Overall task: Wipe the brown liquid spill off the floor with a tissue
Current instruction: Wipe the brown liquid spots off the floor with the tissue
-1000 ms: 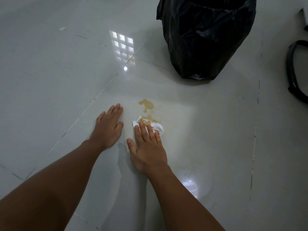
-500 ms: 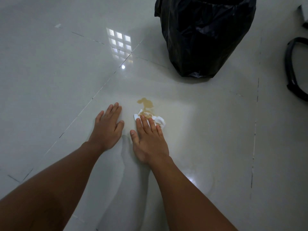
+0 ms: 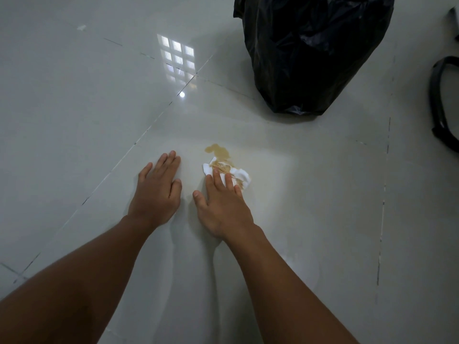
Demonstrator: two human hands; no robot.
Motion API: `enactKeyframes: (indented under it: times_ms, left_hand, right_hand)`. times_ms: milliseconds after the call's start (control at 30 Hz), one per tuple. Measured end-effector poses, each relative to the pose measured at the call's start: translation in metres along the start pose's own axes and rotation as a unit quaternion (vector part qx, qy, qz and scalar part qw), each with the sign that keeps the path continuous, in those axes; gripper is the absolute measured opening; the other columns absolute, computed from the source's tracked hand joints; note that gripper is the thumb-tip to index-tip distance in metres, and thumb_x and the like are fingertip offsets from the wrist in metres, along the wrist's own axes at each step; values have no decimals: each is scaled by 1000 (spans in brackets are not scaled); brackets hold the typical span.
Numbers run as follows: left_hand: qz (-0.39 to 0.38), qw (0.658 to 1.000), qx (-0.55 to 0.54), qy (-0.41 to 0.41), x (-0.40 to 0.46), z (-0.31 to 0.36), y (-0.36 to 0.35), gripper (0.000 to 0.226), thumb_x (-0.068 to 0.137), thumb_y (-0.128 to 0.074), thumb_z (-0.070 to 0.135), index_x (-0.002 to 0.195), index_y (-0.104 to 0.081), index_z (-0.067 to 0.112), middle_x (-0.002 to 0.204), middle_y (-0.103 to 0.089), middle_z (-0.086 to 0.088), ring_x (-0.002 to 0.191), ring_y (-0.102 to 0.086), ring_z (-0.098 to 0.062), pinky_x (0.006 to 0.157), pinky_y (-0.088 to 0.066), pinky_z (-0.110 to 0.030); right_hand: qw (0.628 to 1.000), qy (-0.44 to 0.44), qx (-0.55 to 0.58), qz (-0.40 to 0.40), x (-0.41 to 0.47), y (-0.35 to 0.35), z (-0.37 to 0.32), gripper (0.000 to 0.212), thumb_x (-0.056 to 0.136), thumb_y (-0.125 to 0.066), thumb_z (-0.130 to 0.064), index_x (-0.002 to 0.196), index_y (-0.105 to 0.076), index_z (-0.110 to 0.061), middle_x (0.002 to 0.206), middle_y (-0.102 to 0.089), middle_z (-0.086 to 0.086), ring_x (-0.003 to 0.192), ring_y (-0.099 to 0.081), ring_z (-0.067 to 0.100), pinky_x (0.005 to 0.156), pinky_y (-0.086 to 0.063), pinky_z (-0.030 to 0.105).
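A small brown liquid spill (image 3: 217, 151) lies on the glossy pale tiled floor (image 3: 310, 194). A crumpled white tissue (image 3: 239, 173), stained brown, covers the near part of the spill. My right hand (image 3: 221, 202) lies palm down with its fingertips pressing the tissue against the floor. Part of the tissue is hidden under those fingers. My left hand (image 3: 157, 192) rests flat on the floor just left of the tissue, fingers extended, holding nothing.
A bin lined with a black plastic bag (image 3: 313, 53) stands beyond the spill at the upper right. A curved black object (image 3: 440, 105) sits at the right edge. Dark grout lines cross the floor, and a window reflection (image 3: 177, 58) shines on it.
My right hand has pushed the tissue forward over the spill, so less brown liquid shows. The tissue carries more brown stain. My left hand has stayed flat.
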State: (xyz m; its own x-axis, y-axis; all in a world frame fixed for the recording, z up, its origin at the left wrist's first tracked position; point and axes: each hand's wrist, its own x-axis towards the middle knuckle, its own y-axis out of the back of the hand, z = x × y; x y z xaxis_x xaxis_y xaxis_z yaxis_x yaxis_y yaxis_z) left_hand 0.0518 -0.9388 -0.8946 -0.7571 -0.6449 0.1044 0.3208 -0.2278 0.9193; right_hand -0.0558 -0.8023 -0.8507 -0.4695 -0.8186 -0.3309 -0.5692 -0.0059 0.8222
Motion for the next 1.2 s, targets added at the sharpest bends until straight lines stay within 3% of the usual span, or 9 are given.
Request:
enactKeyframes:
  times_ms: [233, 400, 700, 967, 1200]
  left_hand:
    - [5, 1000, 13, -4, 0, -1, -2, 64, 89, -21, 34, 148, -34, 13, 157, -30, -1, 147, -20, -11, 118, -14, -42]
    - [10, 1000, 16, -3, 0, 0, -1, 64, 89, -21, 35, 148, -34, 13, 156, -31, -1, 146, -21, -11, 118, -16, -42]
    - [16, 1000, 16, -4, 0, 1, -3, 63, 90, -23, 34, 147, -35, 12, 155, -33, -3, 146, -23, -13, 118, -17, -44]
    - [15, 1000, 11, -2, 0, 2, -1, 62, 90, -23, 35, 147, -34, 12, 156, -33, -3, 146, -22, -13, 119, -16, -44]
    - [22, 1000, 16, 4, 1, 0, -4, 63, 88, -25, 35, 145, -39, 13, 154, -36, -2, 145, -26, -13, 117, -17, -42]
  right_hand:
    - [997, 2, -59, 42, -2, -13, 4, 63, 99, -18, -52, 154, -4, -23, 162, 7, -4, 147, 17, 23, 120, 5, 43]
    - [997, 11, -26, 73, 1, -10, 0, 63, 100, -21, -48, 154, -4, -21, 163, 1, -2, 147, 18, 22, 120, 5, 42]
    - [998, 4, -47, 43, 10, -5, 6, 64, 99, -18, -54, 154, 0, -27, 162, 3, -9, 147, 18, 19, 120, 6, 41]
    - [998, -25, -56, 18, 11, -7, -7, 70, 98, -17, -56, 154, 4, -19, 162, 12, -3, 145, 23, 24, 118, 10, 46]
    - [999, -20, -25, 7, 0, -8, -12, 72, 98, -19, -56, 154, 1, -14, 162, 13, 0, 147, 15, 20, 118, 8, 39]
